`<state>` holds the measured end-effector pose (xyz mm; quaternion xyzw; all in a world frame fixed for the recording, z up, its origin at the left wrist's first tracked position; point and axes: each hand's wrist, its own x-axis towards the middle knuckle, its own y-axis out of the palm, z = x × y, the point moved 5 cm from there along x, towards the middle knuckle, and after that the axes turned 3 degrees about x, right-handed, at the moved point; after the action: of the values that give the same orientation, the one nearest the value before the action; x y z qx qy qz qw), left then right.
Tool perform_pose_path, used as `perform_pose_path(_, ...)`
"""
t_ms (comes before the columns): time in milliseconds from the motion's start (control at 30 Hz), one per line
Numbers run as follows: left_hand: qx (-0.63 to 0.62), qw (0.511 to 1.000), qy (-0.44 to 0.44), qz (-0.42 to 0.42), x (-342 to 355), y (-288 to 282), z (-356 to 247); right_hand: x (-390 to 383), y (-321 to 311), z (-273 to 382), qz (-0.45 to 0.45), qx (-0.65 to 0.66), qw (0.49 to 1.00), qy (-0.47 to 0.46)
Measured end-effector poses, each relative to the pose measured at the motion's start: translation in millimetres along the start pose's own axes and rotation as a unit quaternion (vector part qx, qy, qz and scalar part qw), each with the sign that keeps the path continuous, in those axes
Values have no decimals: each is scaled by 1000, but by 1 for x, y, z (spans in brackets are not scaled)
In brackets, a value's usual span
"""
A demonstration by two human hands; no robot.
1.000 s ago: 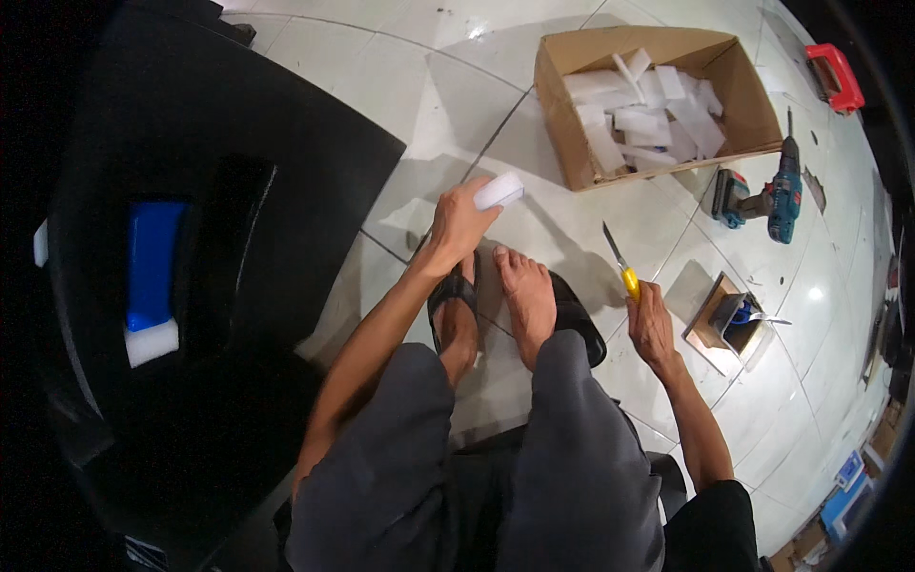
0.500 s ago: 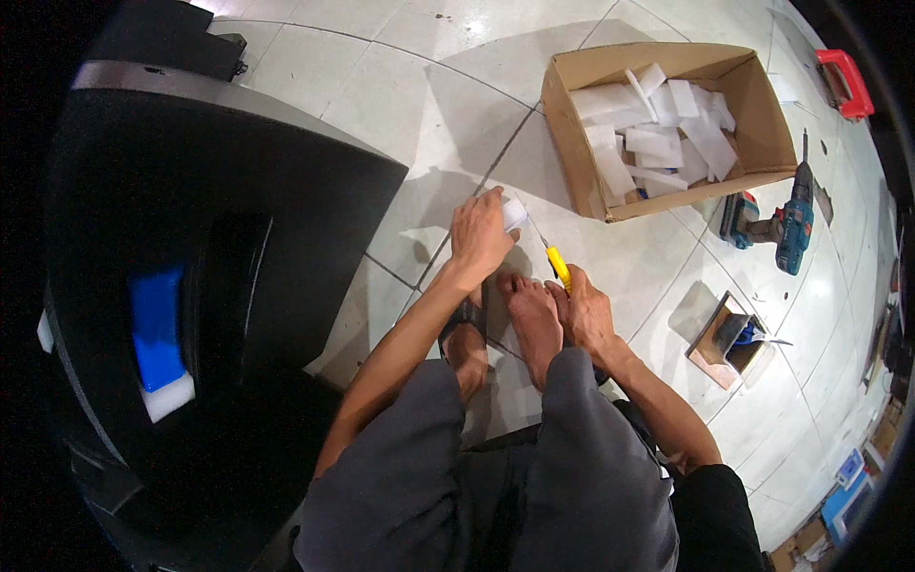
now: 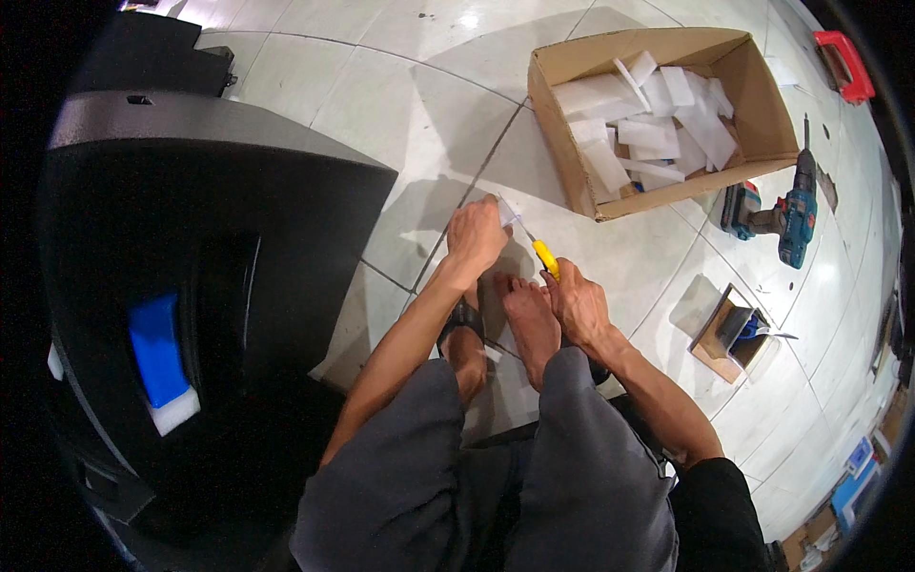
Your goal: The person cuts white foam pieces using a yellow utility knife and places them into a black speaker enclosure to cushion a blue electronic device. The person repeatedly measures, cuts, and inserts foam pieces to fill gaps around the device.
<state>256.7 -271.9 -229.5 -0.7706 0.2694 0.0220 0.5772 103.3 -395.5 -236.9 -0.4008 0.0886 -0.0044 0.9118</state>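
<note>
My left hand (image 3: 476, 235) is closed on a small white foam piece (image 3: 510, 216), most of which the fingers hide. Between thumb and fingers of my right hand (image 3: 580, 302) is a yellow utility knife (image 3: 545, 256). Its long thin blade points up and left, lying along or across the foam piece; whether it has cut into it I cannot tell. Both hands are low over the tiled floor (image 3: 457, 105), just ahead of my feet.
A cardboard box (image 3: 572, 181) of white foam pieces stands ahead right. Beside it lies a cordless drill (image 3: 796, 219), with a wooden holder (image 3: 720, 338) nearer me. A large black panel (image 3: 210, 210) with a blue block (image 3: 160, 348) fills the left. A red-handled tool (image 3: 848, 69) lies far right.
The knife has moved slightly up and left, its blade now over the foam piece. Less of the foam shows beside my left hand. The whole view has shifted a little.
</note>
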Motion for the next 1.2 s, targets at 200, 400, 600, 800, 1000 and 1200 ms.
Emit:
perform_pose_path(200, 11, 1000, 1, 21, 2, 4, 3, -1, -5, 4, 5, -13, 1000, -16)
perform_pose_path(400, 3, 1000, 8, -9, 0, 4, 1, -1, -4, 4, 16, -21, 1000, -12)
perform_pose_path(600, 6, 1000, 9, -9, 1, 7, 3, 3, -7, 5, 57, -33, 998, -6)
perform_pose_path(800, 12, 1000, 11, -11, 0, 6, 3, 5, -8, 6, 79, -45, 996, 4)
perform_pose_path(1000, 20, 1000, 20, 1, 1, 6, 3, 3, -5, 4, 83, -49, 995, 2)
perform_pose_path(1200, 29, 999, 18, 3, 0, 7, 4, 6, -8, 4, 97, -49, 994, 4)
